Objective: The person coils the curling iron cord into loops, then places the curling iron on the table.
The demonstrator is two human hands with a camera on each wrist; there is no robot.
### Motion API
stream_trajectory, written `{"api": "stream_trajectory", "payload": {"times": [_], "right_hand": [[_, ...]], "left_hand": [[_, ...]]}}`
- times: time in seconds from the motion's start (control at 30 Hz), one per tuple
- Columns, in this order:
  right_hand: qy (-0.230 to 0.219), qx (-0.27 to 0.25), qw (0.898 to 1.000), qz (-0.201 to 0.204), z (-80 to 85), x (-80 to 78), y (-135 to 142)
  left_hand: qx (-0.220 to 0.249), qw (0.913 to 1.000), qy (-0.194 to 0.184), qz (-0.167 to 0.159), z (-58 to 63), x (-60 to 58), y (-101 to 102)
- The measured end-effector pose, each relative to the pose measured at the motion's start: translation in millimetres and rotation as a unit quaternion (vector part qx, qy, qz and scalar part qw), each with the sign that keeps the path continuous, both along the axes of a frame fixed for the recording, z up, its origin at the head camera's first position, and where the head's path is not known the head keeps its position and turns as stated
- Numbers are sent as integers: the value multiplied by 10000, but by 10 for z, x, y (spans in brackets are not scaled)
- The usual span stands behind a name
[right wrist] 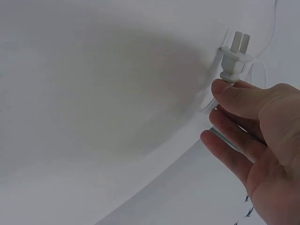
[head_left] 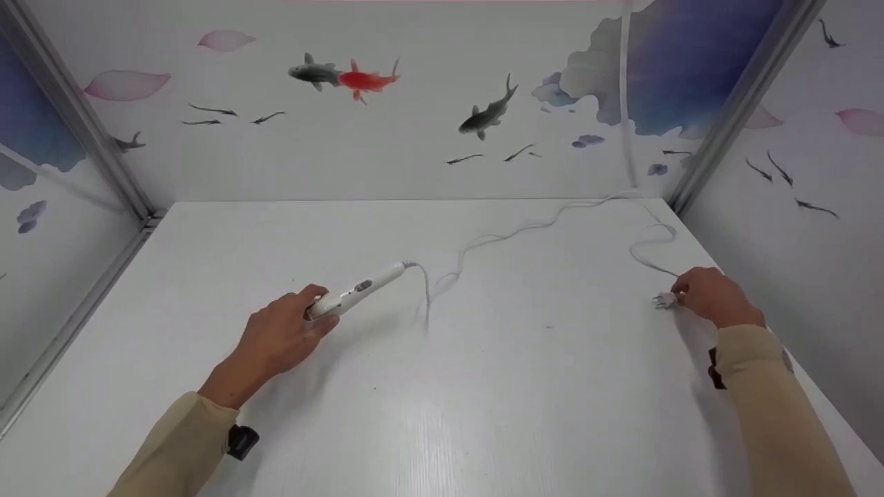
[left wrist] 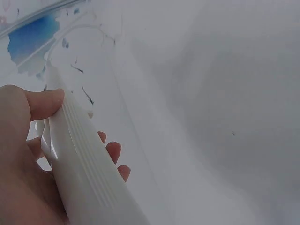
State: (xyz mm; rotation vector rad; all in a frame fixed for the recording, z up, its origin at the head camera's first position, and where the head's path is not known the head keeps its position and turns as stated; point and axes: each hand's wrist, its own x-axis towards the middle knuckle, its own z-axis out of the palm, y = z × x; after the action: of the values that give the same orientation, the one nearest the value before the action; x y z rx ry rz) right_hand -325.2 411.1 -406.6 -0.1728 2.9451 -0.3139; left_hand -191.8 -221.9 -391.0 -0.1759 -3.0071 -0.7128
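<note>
A slim white hair straightener [head_left: 356,290] points up and to the right in the head view, with a grey switch patch on its side. My left hand [head_left: 283,335] grips it at the end away from the cord. In the left wrist view, the thumb lies on one side of its ribbed white body [left wrist: 89,159] and fingertips show beyond the other. Over at the right, my right hand [head_left: 715,297] pinches a white two-pin plug [right wrist: 234,58] just behind its body. Its two flat metal prongs stick out past the thumb and forefinger.
The thin white cord [head_left: 511,236] winds across the white tabletop [head_left: 483,400] to the back right corner and returns to the plug. Printed walls [head_left: 421,152] with fish and petals enclose the back and sides. Metal posts [head_left: 746,103] stand at the corners.
</note>
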Motion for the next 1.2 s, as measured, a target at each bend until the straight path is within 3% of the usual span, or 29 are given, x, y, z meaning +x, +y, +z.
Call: {"api": "stream_trajectory", "payload": {"times": [0.4,0.53,0.67,0.8,0.93,1.2], "right_hand": [[276,1114,9915,607,202,6,-452],[446,1106,9892,848,228,-2,-681],[492,580,9904,1157,213,57,-911],[117,-719,9881,1352,177,169,-1156],[-200,-1814,9709,1552,120,306,-1411],[-351,-2656,9377,2210,83,582,-1778]], "left_hand": [[-186,9995,106,-223,78,-37,350],[-240,9986,296,-359,104,-46,441],[-276,9974,439,-497,106,-56,521],[-166,9969,498,-588,93,-56,600],[-88,9951,626,-758,89,-68,692],[-336,9899,806,-1119,111,-89,876]]}}
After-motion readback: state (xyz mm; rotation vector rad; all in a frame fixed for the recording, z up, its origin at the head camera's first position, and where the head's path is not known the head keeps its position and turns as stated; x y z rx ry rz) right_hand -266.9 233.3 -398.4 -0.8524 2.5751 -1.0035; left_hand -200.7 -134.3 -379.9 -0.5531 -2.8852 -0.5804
